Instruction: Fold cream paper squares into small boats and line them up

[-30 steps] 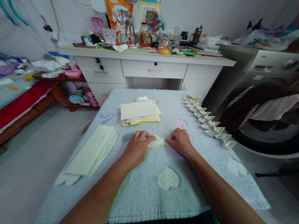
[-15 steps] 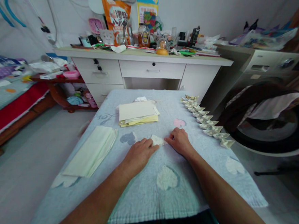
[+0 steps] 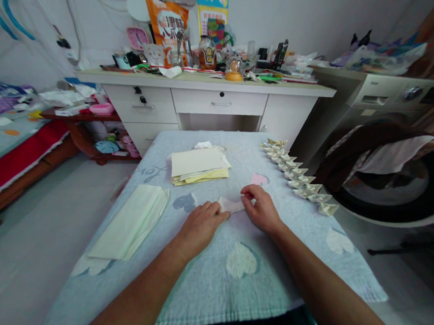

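Observation:
A small piece of folded paper (image 3: pixel 232 205) lies between my hands on the cloth-covered table. My left hand (image 3: pixel 204 222) grips its left end, the thumb laid along the near edge and the fingers closed over it. At the right end my right hand (image 3: pixel 259 205) has its fingers curled, with thumb and fingertips at the paper; the exact hold is partly hidden. Beyond them sits a stack of cream and yellow paper sheets (image 3: pixel 198 162). To the left is a pile of long pale folded sheets (image 3: pixel 130 223). A row of several folded paper boats (image 3: pixel 295 172) runs along the right side.
The light blue cloth (image 3: pixel 196 287) with heart shapes covers the table. Behind it stands a white desk (image 3: pixel 220 100) crowded with jars, a bag and a pink clock (image 3: pixel 137 38). A front-loading washer (image 3: pixel 386 91) with clothes in its open door is on the right, a bed on the left.
My right hand has shifted slightly right and its fingers have lifted and curled, showing more of the paper's right end. My left hand stays nearly in place on the paper.

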`<move>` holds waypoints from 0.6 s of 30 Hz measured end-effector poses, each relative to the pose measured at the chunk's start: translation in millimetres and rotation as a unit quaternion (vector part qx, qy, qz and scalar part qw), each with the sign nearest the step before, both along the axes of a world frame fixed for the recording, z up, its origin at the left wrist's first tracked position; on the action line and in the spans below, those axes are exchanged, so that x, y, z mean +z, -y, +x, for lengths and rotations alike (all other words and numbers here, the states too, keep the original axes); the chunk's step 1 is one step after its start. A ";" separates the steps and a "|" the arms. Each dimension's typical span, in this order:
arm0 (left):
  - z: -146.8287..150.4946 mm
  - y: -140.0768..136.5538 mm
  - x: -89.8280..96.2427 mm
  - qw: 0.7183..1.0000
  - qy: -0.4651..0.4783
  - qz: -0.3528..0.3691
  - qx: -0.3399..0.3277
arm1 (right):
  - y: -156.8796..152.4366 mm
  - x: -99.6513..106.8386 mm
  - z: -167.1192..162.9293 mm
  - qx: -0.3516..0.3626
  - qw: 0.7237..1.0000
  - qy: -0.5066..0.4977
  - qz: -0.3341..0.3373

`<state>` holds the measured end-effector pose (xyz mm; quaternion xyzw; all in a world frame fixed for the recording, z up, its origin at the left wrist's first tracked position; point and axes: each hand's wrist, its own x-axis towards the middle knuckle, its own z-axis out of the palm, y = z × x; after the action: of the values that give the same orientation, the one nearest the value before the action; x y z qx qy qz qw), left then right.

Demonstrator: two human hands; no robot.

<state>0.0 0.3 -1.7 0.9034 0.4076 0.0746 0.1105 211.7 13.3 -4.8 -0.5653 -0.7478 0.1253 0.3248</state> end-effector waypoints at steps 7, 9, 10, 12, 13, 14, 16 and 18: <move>-5.1 -10.1 -12.9 0.997 0.076 -0.016 0.004 | 4.1 -1.5 -26.1 0.083 0.983 0.142 -0.078; -7.2 -14.5 -14.6 0.993 0.112 -0.044 -0.001 | 3.9 -1.2 -26.7 0.075 0.981 0.161 -0.082; -8.0 -16.3 -14.8 0.991 0.126 -0.048 -0.002 | 4.0 -1.1 -27.0 0.070 0.980 0.169 -0.084; -8.4 -18.7 -14.2 0.988 0.144 -0.057 -0.001 | 4.3 -1.2 -28.4 0.059 0.978 0.179 -0.085; -7.8 -19.5 -13.9 0.987 0.151 -0.060 0.005 | 4.6 -1.6 -29.6 0.053 0.978 0.184 -0.084; -6.8 -20.0 -13.8 0.986 0.154 -0.062 0.013 | 4.8 -2.2 -31.0 0.047 0.977 0.189 -0.083; -4.0 -20.8 -14.3 0.985 0.155 -0.060 0.040 | 5.2 -3.3 -33.9 0.032 0.976 0.200 -0.079; -1.3 -21.2 -15.5 0.985 0.146 -0.053 0.072 | 5.8 -4.0 -36.6 0.021 0.975 0.209 -0.077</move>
<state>-1.2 21.5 -17.1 0.8440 0.4543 0.1919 0.2108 175.1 7.6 -8.8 -0.5864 -0.7990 0.0686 0.1137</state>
